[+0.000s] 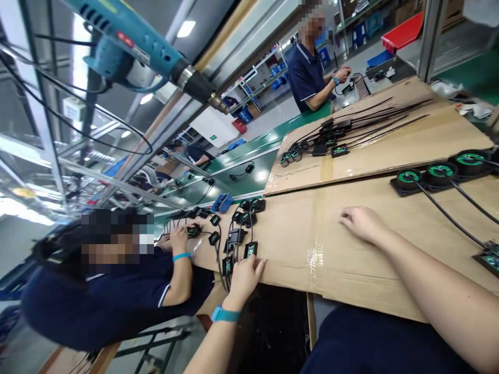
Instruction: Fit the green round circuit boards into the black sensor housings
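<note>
My left hand (pixel 246 276), with a teal band at the wrist, is at the near edge of the cardboard sheet (pixel 288 228). Its fingertips meet the lower end of a black rectangular module with a green board (pixel 250 249); whether they grip it is hidden. Beside it lie more cabled black modules (pixel 227 266). My right hand (pixel 360 222) rests over the cardboard with fingers curled together, and anything inside them is too small to make out. To its right, a black holder carries round black housings with green rings (pixel 408 178).
A co-worker (pixel 105 296) sits close on the left, hands on similar parts. Another person (pixel 312 67) works across the bench. A blue heat gun (pixel 156 49) hangs at the upper left. More cabled parts (pixel 329 136) lie on the far cardboard.
</note>
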Tool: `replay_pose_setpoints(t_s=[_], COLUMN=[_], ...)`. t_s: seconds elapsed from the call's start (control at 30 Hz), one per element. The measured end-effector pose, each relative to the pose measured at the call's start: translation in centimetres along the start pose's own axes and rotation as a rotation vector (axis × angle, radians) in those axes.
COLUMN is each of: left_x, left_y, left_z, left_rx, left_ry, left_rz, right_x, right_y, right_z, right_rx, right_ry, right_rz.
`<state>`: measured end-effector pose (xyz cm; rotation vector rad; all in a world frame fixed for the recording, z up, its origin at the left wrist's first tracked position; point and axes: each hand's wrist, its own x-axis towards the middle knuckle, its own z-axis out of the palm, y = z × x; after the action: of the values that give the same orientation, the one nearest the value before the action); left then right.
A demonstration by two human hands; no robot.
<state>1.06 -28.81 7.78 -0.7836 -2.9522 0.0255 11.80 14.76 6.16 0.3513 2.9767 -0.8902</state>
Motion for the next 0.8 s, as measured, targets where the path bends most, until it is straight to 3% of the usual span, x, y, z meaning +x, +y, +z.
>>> replay_pose_setpoints(t_s=[0.1,0.17,0.2,0.23,0.3,0.33,0.4,0.5,0.63,0.8], left_x=[-1.6,-4.0,-5.8,-7.8,-12.0,-14.0,-17.1,-20.0,-23.8,-28.4], left_y=[-0.1,2.1,3.6,5.4,8.8,10.1,11.5,9.9,4.5,0.0], left_z=[-0.1,0.9,1.8,2.9,5.7,7.2,10.1,14.6,19.5,21.2], left_rx=[0.012,-0.142,-0.259,-0.383,-0.58,-0.641,-0.695,-0.655,-0.505,-0.244], left_ry=[0.161,0.261,0.253,0.192,-0.048,-0.174,-0.333,-0.382,-0.486,-0.684], left_rz=[-0.074,-0.045,0.002,0.067,0.195,0.204,0.078,-0.258,-0.585,-0.84], right_x=[-0.1,-0.1,-0.1,-0.1,-0.1,-0.1,0.0,0.5,1.0,1.6], right_y=[0.0,0.0,0.0,0.1,0.2,0.3,0.5,0.8,1.3,2.0], right_z=[0.1,0.1,0.1,0.1,0.1,0.2,0.4,0.6,0.9,1.9], right_rx=[0.015,0.025,0.028,0.03,0.03,0.03,0.026,0.016,0.043,0.04], right_ry=[0.019,0.029,0.032,0.037,0.047,0.052,0.063,0.079,0.093,0.154], right_rz=[0.01,0.011,0.01,0.006,0.001,0.001,0.001,0.007,0.02,0.057])
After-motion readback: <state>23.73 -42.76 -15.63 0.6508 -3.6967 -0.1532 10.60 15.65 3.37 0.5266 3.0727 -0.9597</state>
